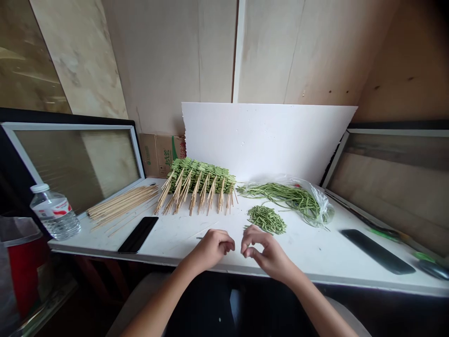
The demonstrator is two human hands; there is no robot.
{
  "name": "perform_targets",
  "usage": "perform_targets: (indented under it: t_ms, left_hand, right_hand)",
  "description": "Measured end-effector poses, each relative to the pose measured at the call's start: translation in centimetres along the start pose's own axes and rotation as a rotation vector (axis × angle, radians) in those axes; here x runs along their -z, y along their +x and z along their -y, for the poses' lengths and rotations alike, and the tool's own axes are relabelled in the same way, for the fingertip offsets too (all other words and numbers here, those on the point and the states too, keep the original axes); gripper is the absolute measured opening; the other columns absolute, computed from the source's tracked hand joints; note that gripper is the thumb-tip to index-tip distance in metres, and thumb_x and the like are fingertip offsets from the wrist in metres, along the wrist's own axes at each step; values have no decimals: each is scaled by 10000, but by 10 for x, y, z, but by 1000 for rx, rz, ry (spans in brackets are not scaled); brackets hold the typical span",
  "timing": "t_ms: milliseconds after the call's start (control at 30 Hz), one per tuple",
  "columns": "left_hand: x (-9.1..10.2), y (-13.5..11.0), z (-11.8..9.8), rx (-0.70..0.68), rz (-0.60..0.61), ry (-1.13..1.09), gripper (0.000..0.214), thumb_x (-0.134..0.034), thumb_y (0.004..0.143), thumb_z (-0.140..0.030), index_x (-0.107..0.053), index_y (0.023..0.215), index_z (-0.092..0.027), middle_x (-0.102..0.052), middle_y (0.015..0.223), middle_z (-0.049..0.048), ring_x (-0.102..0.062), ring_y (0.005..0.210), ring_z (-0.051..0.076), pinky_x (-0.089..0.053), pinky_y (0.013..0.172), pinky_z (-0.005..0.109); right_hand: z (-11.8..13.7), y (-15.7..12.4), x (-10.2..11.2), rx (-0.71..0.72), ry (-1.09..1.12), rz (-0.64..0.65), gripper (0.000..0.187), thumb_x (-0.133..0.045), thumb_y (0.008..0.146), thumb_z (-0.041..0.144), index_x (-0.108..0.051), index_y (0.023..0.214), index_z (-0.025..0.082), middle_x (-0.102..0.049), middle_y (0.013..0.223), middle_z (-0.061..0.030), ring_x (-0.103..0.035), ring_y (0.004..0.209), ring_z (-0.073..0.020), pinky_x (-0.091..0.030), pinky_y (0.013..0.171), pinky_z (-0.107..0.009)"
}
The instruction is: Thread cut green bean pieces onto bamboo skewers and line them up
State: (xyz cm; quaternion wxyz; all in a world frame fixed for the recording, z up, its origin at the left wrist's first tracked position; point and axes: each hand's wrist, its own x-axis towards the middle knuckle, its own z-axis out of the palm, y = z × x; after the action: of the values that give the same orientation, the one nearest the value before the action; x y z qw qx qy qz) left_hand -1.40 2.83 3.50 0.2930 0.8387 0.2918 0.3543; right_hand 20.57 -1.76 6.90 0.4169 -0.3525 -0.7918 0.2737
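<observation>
My left hand [211,248] hovers at the near edge of the white table [315,255], fingers curled shut; a thin skewer tip shows at its left side, so it seems to grip a bamboo skewer. My right hand [264,250] is beside it, fingers pinched together on something too small to make out. Just beyond my right hand lies a small heap of cut green bean pieces [266,219]. Behind stand rows of finished bean skewers [198,183]. Long green beans [286,195] spill from a clear plastic bag [321,203].
Bare bamboo skewers [122,202] are piled at the left, with a black phone [138,234] and a water bottle [54,213] nearby. A dark flat knife-like object [377,250] lies at the right. A white foam board [266,140] leans on the wall.
</observation>
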Motion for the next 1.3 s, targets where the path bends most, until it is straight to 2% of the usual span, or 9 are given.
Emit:
perform_targets:
  t_ms: [67,167,300,467,600,700,867,1100,1300]
  left_hand:
    - [5,1,1,43,-24,-8,271,-529,927,-71,-771,851,-166,-682,728,21,-621,646,140,-486,675,248]
    - [9,2,0,55,-97,44,273,-511,994,-164,-771,913,-175,-691,771,35,-626,702,157,-489,697,262]
    - [7,1,2,38,-145,104,314,-439,1056,-235,-750,1070,-195,-710,984,75,-656,862,187,-520,785,293]
    - [4,-1,7,-1,-118,132,338,-414,1064,-219,-688,1261,-218,-595,1147,86,-659,900,153,-551,864,288]
    - [3,0,5,-9,-146,111,289,-471,1046,-191,-702,1216,-224,-597,1118,77,-663,938,163,-550,895,296]
    - [3,2,1,-24,-195,90,235,-564,999,-148,-697,1178,-223,-646,1085,69,-667,965,188,-548,899,313]
    - [-1,3,-5,-72,-219,60,267,-619,954,-89,-677,1181,-216,-680,1034,55,-673,911,179,-551,859,307]
    - [-3,3,-5,-83,-227,104,159,-628,964,-134,-718,1074,-205,-717,983,58,-682,858,185,-543,776,295]
    - [-4,1,-7,-99,-200,138,208,-561,979,-97,-743,998,-195,-709,911,53,-671,824,177,-523,729,273]
  right_hand:
    - [-11,1,6,-14,-86,-139,217,-691,938,415,-757,833,237,-702,833,-62,-615,861,-238,-486,802,-369]
    - [-49,2,14,-104,-282,-315,357,-630,949,534,-776,825,233,-686,760,-66,-606,788,-253,-479,709,-378]
    - [-97,-2,15,-160,-467,-314,417,-519,1001,534,-801,949,231,-724,837,-87,-630,825,-280,-499,787,-455]
    - [-112,-9,7,-103,-562,-293,360,-587,969,518,-808,900,241,-727,865,-93,-589,871,-283,-490,841,-467]
    - [-108,-9,9,-122,-564,-312,386,-597,957,551,-805,896,232,-721,911,-104,-574,900,-294,-484,853,-482]
    - [-91,-5,9,-151,-466,-318,406,-546,993,541,-789,926,223,-730,929,-97,-601,921,-288,-478,880,-478]
    - [-44,0,-7,-73,-156,-152,341,-641,961,508,-747,1164,255,-749,975,-74,-653,878,-231,-501,710,-340]
    - [-24,1,-14,11,-209,-284,201,-621,993,403,-763,981,261,-733,865,-65,-613,832,-232,-470,682,-353]
    - [-19,1,-15,90,-252,-243,136,-680,958,388,-739,996,270,-718,858,-59,-584,798,-231,-485,741,-391]
